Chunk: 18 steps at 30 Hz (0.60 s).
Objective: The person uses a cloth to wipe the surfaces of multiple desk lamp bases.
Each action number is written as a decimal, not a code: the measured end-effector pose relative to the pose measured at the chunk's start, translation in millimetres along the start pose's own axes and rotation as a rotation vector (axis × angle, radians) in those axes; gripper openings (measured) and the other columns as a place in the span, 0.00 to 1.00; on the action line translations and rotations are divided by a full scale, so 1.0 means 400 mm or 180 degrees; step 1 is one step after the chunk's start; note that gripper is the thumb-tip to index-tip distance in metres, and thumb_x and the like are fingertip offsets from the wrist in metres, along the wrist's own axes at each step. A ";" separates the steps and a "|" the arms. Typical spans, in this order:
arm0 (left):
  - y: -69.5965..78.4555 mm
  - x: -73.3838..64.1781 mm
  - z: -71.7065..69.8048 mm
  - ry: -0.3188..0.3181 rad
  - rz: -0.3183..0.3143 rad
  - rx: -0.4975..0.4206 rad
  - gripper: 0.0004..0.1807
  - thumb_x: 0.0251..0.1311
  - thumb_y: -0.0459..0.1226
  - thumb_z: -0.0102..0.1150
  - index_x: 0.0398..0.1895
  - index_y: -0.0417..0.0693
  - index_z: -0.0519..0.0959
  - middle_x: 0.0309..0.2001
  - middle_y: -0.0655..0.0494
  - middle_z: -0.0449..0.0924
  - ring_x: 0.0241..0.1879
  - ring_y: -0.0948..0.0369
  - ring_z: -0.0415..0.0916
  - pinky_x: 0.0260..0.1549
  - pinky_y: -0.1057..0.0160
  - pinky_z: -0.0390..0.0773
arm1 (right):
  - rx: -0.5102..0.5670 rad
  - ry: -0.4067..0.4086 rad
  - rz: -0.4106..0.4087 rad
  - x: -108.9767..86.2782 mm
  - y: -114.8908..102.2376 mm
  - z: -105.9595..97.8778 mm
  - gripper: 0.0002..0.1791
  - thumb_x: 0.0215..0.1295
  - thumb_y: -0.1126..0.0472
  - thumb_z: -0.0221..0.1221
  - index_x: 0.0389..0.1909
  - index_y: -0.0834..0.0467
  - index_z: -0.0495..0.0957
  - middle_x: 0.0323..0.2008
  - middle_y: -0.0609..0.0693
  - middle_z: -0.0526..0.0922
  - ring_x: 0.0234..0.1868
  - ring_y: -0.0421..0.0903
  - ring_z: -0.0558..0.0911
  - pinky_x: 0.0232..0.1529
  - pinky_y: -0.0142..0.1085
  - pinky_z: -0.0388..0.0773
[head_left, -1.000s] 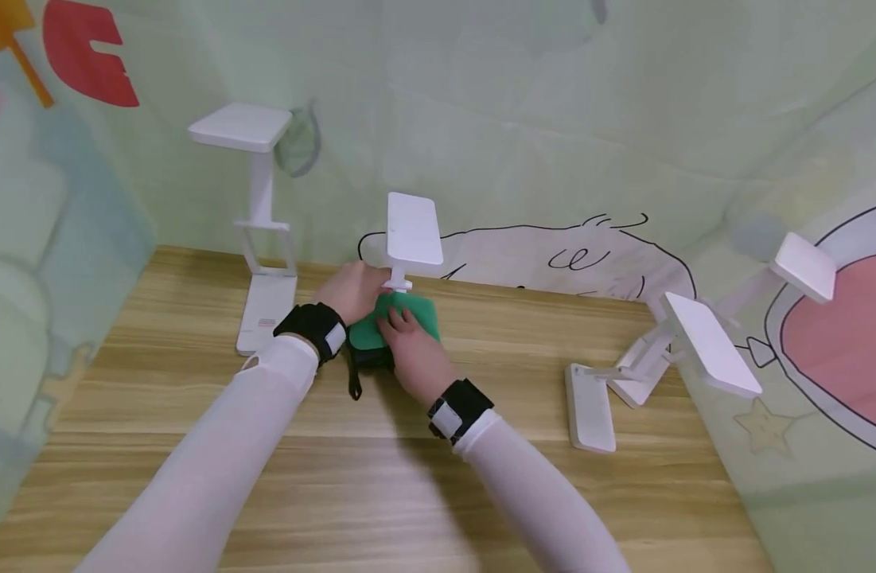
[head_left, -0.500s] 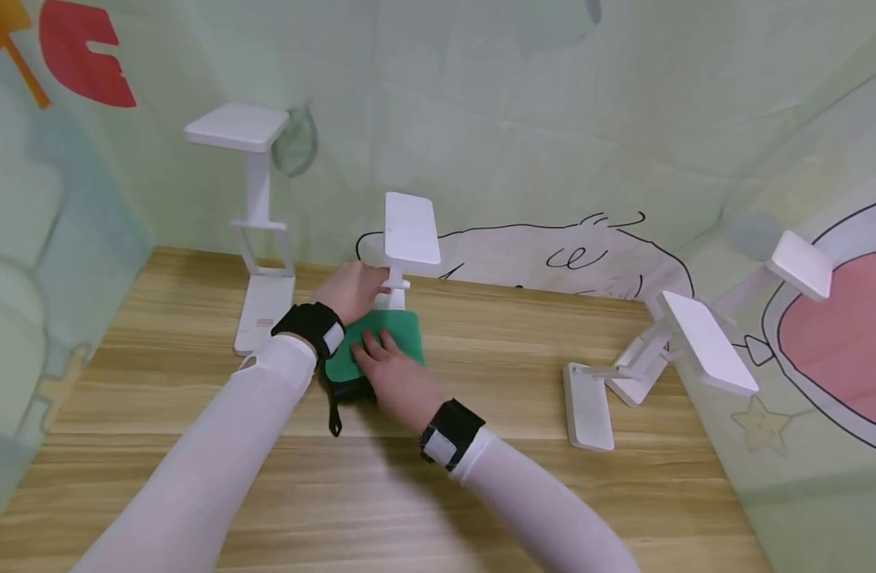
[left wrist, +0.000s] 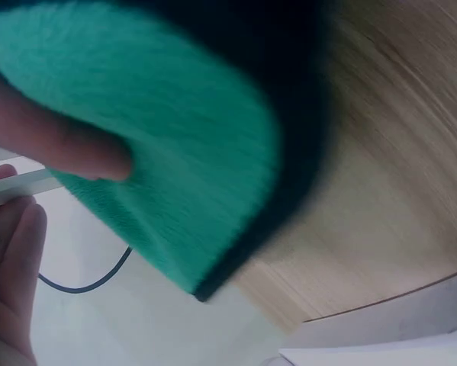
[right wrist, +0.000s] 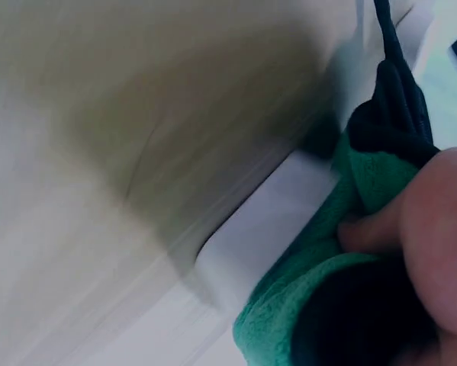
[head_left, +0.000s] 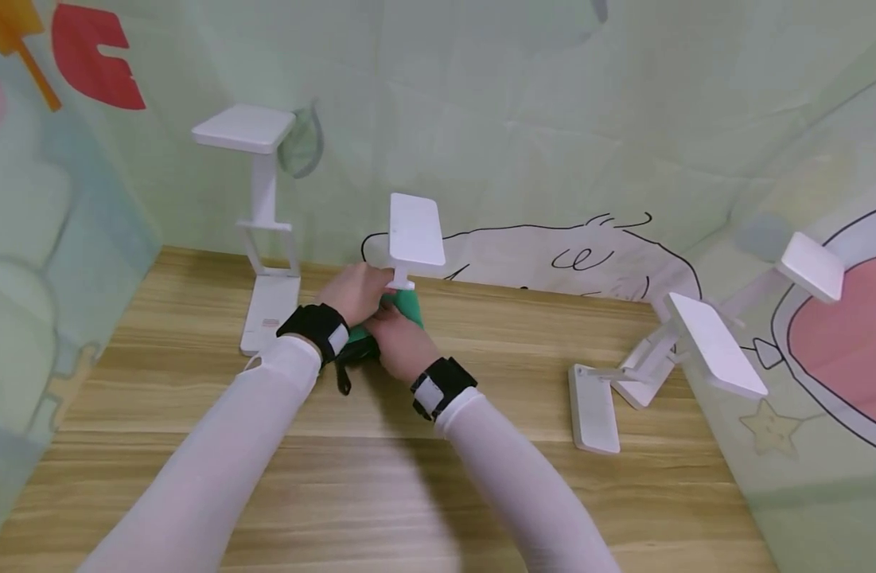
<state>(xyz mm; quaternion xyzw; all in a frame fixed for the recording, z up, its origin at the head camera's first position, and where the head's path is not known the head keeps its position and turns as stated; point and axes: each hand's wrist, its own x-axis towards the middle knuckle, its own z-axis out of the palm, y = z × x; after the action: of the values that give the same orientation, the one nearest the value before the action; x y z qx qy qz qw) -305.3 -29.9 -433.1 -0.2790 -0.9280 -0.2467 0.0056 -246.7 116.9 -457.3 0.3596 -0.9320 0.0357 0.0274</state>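
My left hand (head_left: 355, 294) grips the stem of the white desk lamp (head_left: 416, 229) at the back of the table, just below its flat rectangular head. A green plush cleaning cloth (head_left: 410, 307) with black edging and a black loop (head_left: 344, 380) is bunched in my right hand (head_left: 405, 348), close beside the left. In the right wrist view, the cloth (right wrist: 320, 263) lies folded against the lamp's white base (right wrist: 266, 221), pinched by the fingers. The left wrist view shows the lamp's stem (left wrist: 22, 187) between fingertips, with the cloth (left wrist: 175, 137) spread close by.
Another white lamp (head_left: 244, 131) stands upright to the left. Two more folding lamps, one with a tilted head (head_left: 717, 344) and one with a smaller head (head_left: 811, 267), stand at the right. Printed fabric (head_left: 523, 119) hangs right behind the wooden table (head_left: 380, 485).
The right hand slid the cloth toward me over the lamp's base, then moved back up and bunched the cloth, its fingers now curled. The left hand keeps its hold on the stem.
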 end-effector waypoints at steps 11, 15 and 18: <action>-0.002 0.004 -0.003 0.0003 0.0197 0.0115 0.04 0.76 0.26 0.56 0.46 0.40 0.80 0.44 0.43 0.87 0.46 0.46 0.87 0.45 0.49 0.84 | 0.0243 -0.0461 0.0565 -0.056 0.038 -0.038 0.34 0.70 0.79 0.59 0.77 0.62 0.71 0.77 0.63 0.69 0.77 0.64 0.67 0.74 0.49 0.67; -0.001 0.004 -0.007 -0.0030 0.0199 0.0146 0.05 0.75 0.25 0.55 0.46 0.40 0.80 0.42 0.44 0.86 0.45 0.46 0.87 0.43 0.50 0.83 | 0.0048 -0.0610 0.0579 -0.088 0.011 -0.053 0.33 0.71 0.75 0.61 0.77 0.59 0.72 0.76 0.61 0.71 0.75 0.65 0.70 0.70 0.49 0.73; 0.000 0.002 -0.007 -0.0022 0.0196 0.0188 0.07 0.74 0.24 0.54 0.46 0.40 0.80 0.41 0.44 0.86 0.44 0.46 0.87 0.43 0.51 0.84 | -0.0113 -0.0653 0.0432 -0.107 -0.014 -0.055 0.34 0.70 0.73 0.63 0.77 0.59 0.72 0.75 0.61 0.73 0.75 0.64 0.71 0.70 0.48 0.74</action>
<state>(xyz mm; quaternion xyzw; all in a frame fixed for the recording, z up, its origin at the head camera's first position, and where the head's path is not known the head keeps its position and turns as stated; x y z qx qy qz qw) -306.3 -30.7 -430.7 -0.3080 -0.9259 -0.2180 0.0182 -210.6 143.1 -438.3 0.2969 -0.9526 -0.0160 -0.0642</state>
